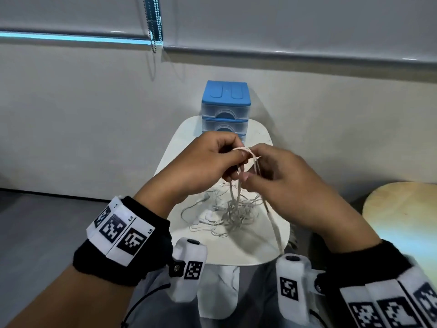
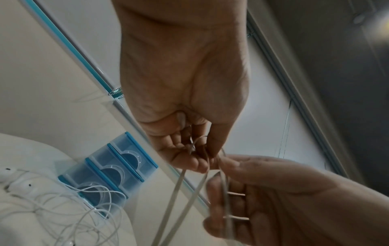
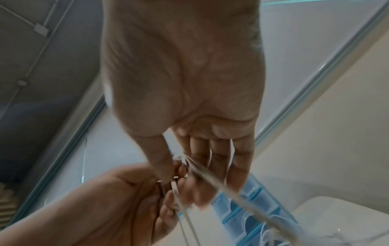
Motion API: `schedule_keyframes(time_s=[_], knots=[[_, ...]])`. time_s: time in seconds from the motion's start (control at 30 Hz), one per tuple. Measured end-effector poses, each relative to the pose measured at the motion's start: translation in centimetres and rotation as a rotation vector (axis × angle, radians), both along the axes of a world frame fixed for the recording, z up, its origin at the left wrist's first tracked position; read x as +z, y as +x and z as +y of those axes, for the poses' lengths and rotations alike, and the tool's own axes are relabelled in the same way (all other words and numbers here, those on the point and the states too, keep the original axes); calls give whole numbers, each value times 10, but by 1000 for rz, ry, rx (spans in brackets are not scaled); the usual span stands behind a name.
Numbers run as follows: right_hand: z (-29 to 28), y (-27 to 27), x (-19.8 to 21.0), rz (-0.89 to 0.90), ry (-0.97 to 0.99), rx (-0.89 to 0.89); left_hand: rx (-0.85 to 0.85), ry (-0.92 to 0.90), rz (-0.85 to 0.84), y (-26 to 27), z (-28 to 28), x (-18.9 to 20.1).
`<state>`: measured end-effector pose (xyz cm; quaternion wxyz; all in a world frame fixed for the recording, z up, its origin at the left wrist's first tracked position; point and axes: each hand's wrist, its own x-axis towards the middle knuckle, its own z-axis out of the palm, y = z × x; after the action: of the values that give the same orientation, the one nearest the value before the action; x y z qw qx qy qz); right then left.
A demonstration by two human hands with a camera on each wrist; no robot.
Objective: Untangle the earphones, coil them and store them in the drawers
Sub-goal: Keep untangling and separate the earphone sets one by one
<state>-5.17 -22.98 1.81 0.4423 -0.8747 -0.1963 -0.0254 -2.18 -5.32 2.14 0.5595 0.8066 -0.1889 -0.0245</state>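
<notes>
A tangle of white earphones [image 1: 227, 211] lies on the small white table [image 1: 179, 147], with earbuds [image 2: 21, 184] showing in the left wrist view. Both hands are raised above it, close together. My left hand [image 1: 212, 159] pinches loops of earphone cable [image 1: 246, 159] between thumb and curled fingers. My right hand [image 1: 272, 169] holds the same cable, which runs around its fingers [image 2: 231, 196]. Strands hang from the hands down into the tangle. A blue-topped stack of clear drawers [image 1: 225, 107] stands at the table's far end, all drawers closed.
A round wooden stool [image 1: 402, 209] stands to the right. A grey wall with a window blind and its bead chain [image 1: 153, 31] lies behind the drawers. Grey floor [image 1: 47, 221] is to the left.
</notes>
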Motion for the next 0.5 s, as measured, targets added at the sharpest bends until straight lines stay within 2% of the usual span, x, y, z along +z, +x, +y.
schedule_keyframes(time_s=[0.1,0.23,0.43,0.5], knots=[[-4,8,4,-80,42,-104,18,-24,-10,0,3,-4],[-8,14,17,-72,20,-155,32,27,18,0,6,-12],[-6,21,35,-49,45,-168,6,162,117,-6,9,-31],[-5,22,40,-53,59,-173,-7,274,129,-9,9,-38]])
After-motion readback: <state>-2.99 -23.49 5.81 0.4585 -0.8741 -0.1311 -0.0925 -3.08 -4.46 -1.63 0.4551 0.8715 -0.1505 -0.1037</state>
